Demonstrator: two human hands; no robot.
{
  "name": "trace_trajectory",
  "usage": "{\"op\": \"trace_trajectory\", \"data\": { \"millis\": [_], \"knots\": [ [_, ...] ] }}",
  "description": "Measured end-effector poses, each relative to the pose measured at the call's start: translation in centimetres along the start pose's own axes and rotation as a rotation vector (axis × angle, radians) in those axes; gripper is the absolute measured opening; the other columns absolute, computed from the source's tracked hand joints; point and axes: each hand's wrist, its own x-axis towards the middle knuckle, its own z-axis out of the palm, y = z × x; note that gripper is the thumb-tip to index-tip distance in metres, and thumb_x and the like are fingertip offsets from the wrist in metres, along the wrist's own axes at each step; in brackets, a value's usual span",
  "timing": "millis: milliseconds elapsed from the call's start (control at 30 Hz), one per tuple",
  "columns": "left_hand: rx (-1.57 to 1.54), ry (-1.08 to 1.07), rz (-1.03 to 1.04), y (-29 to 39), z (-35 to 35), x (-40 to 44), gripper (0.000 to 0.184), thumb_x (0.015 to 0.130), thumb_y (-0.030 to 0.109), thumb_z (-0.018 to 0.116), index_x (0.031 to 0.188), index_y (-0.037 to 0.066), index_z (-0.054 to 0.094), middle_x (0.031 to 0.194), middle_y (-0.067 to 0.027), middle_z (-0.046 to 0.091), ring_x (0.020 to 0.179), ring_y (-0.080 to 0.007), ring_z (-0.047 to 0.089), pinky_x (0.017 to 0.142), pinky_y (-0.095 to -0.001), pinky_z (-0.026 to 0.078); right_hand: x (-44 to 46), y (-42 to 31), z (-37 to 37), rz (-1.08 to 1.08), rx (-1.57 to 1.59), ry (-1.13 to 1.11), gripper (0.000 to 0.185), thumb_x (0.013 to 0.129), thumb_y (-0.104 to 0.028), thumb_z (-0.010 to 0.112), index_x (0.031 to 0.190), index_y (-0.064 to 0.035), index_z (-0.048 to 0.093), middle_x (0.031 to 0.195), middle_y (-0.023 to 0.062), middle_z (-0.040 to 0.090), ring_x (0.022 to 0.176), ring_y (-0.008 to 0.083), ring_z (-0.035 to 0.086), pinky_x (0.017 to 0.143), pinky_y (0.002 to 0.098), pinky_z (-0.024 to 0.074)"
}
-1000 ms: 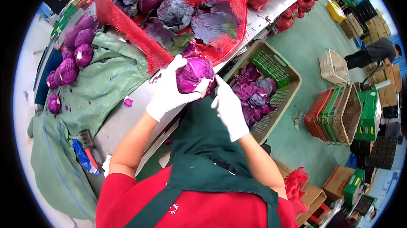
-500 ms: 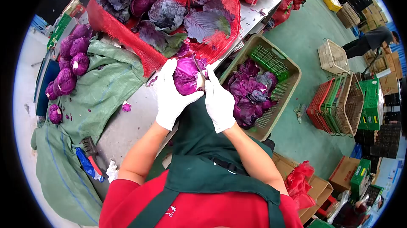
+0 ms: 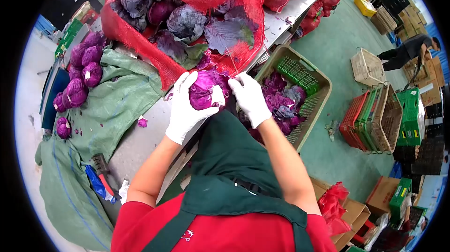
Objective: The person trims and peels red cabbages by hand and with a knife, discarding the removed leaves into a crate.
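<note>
In my gloved left hand rests a peeled red cabbage, its pale cut stem turned to the right. The fingers and thumb wrap round its left side and underside. Just right of the cabbage, my gloved right hand is closed on a knife; its thin blade shows nearly edge-on and points away from me, while the handle is hidden in the glove. Beyond both hands lies an open red mesh sack with untrimmed cabbages and loose outer leaves.
Right of me, a plastic crate holds purple leaves. Peeled cabbages line the green cloth at left, near a brush-like tool. Stacked crates stand on the floor. A person bends at far right.
My right hand has lifted the knife off the stem and moved slightly right, its blade now pointing away. The cabbage has turned a little in my left hand, showing more pale stem.
</note>
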Motion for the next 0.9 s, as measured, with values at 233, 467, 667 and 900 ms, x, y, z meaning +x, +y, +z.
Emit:
{"op": "trace_trajectory", "data": {
  "millis": [233,467,667,900],
  "knots": [
    [-0.118,-0.049,-0.021,-3.6,-1.7,-0.3,0.106,0.058,0.032,0.092,0.146,0.007,0.039,0.140,-0.0196,0.042,0.133,-0.0352,0.042,0.115,-0.0444,0.033,2.9,7.1,-3.5,0.041,-0.447,0.237,0.044,0.092,-0.036,0.061,0.128,-0.0096,0.060,0.105,0.0204,0.068,0.100,0.0388,0.065,0.086,0.0470,0.0511],
    [-0.016,-0.113,-0.034,-7.0,-3.7,-0.6,0.109,0.064,0.034,0.089,0.152,0.009,0.029,0.148,-0.0236,0.032,0.138,-0.0396,0.035,0.117,-0.0464,0.028,-4.3,-1.0,2.2,0.116,0.301,-0.131,0.042,0.101,-0.017,0.052,0.142,-0.0065,0.050,0.091,0.0093,0.064,0.075,0.0134,0.062,0.081,0.0283,0.0509],
    [-0.391,-0.272,-0.208,-2.8,-2.6,-1.2,0.125,0.062,0.035,0.091,0.158,0.007,0.016,0.155,-0.0178,0.030,0.144,-0.0324,0.030,0.120,-0.0429,0.024,-2.4,-1.0,3.1,-0.121,0.193,-0.100,0.045,0.101,-0.022,0.053,0.143,-0.0048,0.049,0.131,0.0215,0.060,0.121,0.0303,0.059,0.103,0.0373,0.0438],
    [-0.127,-0.066,-0.129,-1.5,0.3,-0.3,0.118,0.059,0.034,0.091,0.152,0.001,0.027,0.148,-0.0221,0.038,0.138,-0.0384,0.037,0.116,-0.0446,0.030,-1.3,-1.1,1.1,-0.197,0.010,-0.079,0.045,0.106,-0.033,0.041,0.144,-0.0102,0.050,0.124,0.0220,0.062,0.113,0.0345,0.061,0.097,0.0395,0.0471]
  ]
}}
